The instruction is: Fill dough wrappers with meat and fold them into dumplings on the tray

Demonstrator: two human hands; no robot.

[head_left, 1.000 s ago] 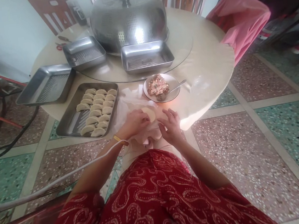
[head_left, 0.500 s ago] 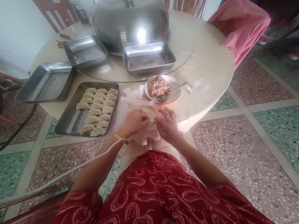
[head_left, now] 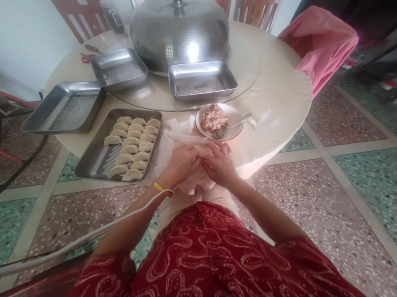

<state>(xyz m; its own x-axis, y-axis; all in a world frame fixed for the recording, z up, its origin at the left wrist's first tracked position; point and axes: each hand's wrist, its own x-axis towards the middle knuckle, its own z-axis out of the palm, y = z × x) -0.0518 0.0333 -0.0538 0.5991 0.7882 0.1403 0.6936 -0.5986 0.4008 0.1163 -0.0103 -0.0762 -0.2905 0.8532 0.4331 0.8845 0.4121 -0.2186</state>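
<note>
My left hand and my right hand are pressed together at the near edge of the round table, both closed on a pale round dumpling wrapper that is mostly hidden between the fingers. They rest over a white plastic sheet. Just beyond the hands stands a small plate of minced filling with a metal spoon leaning in it. To the left lies a steel tray holding several folded dumplings in rows.
Three more steel trays sit farther back: one at the left, one behind it, one in the middle. A large perforated steel dome cover stands on the glass turntable. A pink cloth hangs over a chair at the right. Wooden chairs line the far side.
My right hand has moved left to meet my left hand, and both have closed over the wrapper, which was lying open in the left hand before. The view has shifted slightly.
</note>
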